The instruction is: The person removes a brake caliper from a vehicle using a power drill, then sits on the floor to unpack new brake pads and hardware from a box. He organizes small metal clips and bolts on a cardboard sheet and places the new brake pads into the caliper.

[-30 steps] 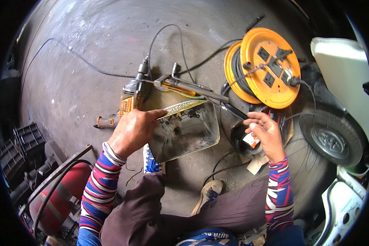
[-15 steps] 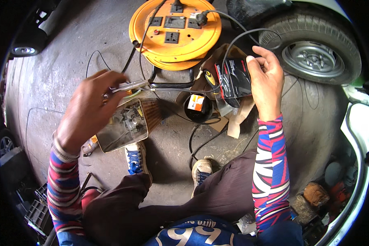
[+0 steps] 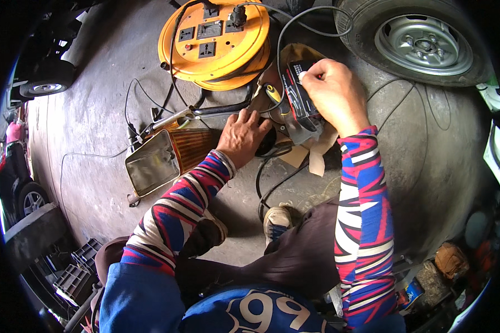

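My left hand [image 3: 243,136] reaches over a round black container [image 3: 268,142], its fingers apart and its thumb hidden. Much of the container is covered by that hand, so its contents do not show. Beside a black box with red trim [image 3: 298,101], my right hand [image 3: 336,94] has thumb and forefinger pinched together; what they hold is too small to make out. A yellow-and-black handle [image 3: 273,94] stands between the hands, next to the box. Left of my left hand, a rectangular container with ribbed orange-brown sides [image 3: 193,149] sits on the floor, with a slim silver rod [image 3: 174,118] above it.
A yellow cable reel with sockets [image 3: 225,41] stands ahead, with black cables looping across the floor. To the right is a wheel [image 3: 425,44]. Torn cardboard [image 3: 318,149] lies below the box. My shoe [image 3: 276,223] is near the middle; crates [image 3: 75,283] stand lower left.
My left hand has moved right, from above the rectangular container to the black one, and no longer holds the silver tool. My right hand has turned downward and come nearer the box. The view has shifted.
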Available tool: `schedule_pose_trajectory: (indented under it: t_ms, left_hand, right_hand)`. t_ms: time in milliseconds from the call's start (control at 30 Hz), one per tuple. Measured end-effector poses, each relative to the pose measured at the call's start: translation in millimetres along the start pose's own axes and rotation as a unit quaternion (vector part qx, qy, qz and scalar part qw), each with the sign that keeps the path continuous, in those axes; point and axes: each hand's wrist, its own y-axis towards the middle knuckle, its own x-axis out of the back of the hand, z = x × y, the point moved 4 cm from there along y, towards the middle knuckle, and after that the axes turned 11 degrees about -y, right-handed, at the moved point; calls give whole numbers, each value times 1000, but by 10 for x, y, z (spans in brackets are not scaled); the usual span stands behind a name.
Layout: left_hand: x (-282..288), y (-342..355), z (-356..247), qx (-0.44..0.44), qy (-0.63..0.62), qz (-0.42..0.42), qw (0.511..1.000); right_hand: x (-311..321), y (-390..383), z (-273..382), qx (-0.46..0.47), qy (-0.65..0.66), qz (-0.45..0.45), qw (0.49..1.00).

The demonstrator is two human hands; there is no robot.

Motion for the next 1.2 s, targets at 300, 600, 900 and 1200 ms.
schedule_pose_trajectory:
  t_ms: [300, 600, 900, 1200]
  left_hand:
    - [-71, -4, -10, -20, -41, 10, 999]
    - [1095, -84, -14, 7, -147, -5, 989]
    - [1804, -40, 53, 166, -284, 64, 942]
    - [1549, -170, -114, 168, -408, -13, 898]
  right_hand:
    - [-20, -36, 235, 45, -40, 14, 998]
    - [-195, -1, 274, 120, 43, 82, 988]
    - [-293, -263, 433, 286, 273, 349, 849]
    - [-71, -94, 32, 58, 439, 333, 833]
